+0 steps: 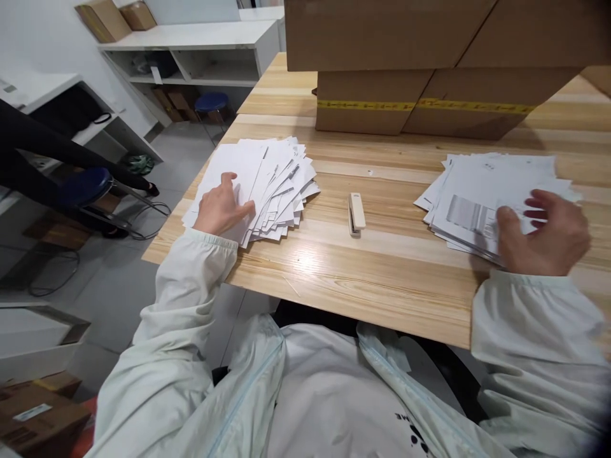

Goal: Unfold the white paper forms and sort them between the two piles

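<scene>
A fanned pile of white printed papers [281,184] lies at the left of the wooden table. My left hand [222,207] rests on its near left side, fingers apart, gripping nothing. At the right is a second stack of papers [470,184], its top sheet printed with a grey patterned block. Over that stack's near right corner is my right hand [547,235], thumb and fingers apart; whether it touches the sheets I cannot tell. Between both piles sits a small cream stapler [356,215], apart from either hand.
Large cardboard boxes [372,102] with yellow tape are stacked at the table's back. The wooden table's [353,286] near edge runs in front of my body. To the left stand a blue stool [86,187], a person's dark-clothed legs [42,159] and white shelves [191,38].
</scene>
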Tool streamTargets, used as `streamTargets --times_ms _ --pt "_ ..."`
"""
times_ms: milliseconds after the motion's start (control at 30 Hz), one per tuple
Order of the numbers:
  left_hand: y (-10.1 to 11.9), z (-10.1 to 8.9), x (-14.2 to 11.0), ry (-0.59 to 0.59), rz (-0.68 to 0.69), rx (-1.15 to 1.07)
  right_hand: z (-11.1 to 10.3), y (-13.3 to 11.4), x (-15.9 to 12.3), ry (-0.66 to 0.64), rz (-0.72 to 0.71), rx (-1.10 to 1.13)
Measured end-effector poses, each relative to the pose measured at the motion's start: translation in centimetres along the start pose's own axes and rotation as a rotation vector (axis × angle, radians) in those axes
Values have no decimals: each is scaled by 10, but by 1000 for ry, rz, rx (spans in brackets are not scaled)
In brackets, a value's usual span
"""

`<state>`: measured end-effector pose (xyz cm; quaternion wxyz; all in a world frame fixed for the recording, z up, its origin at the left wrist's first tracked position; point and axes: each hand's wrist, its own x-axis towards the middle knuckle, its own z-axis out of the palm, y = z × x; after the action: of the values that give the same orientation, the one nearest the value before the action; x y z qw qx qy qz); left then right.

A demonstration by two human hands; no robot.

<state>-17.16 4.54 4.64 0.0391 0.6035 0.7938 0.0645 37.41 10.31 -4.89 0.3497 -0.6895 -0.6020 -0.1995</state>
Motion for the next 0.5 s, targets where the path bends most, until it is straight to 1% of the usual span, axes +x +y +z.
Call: streamTargets --times_ms 133,200,267,333,400,467,500 --pt "11 -15 7 -112 17 96 -20 -62 -19 -92 -75 226" --pt "16 -18 10 -127 -2 126 -28 -88 -27 -118 -113 307" --pt "21 -16 11 -117 -21 149 -33 -107 -34 -159 -141 374" --pt "25 -11 12 -99 -36 173 -35 -118 -41 -212 -171 428" --pt "26 -7 14 -64 -64 174 -35 -122 -45 -252 -202 475" --pt "25 -6 15 -4 -104 150 -33 -124 -48 -277 -222 516" --pt "25 -9 14 31 -125 135 -33 -124 -49 -276 -225 531"
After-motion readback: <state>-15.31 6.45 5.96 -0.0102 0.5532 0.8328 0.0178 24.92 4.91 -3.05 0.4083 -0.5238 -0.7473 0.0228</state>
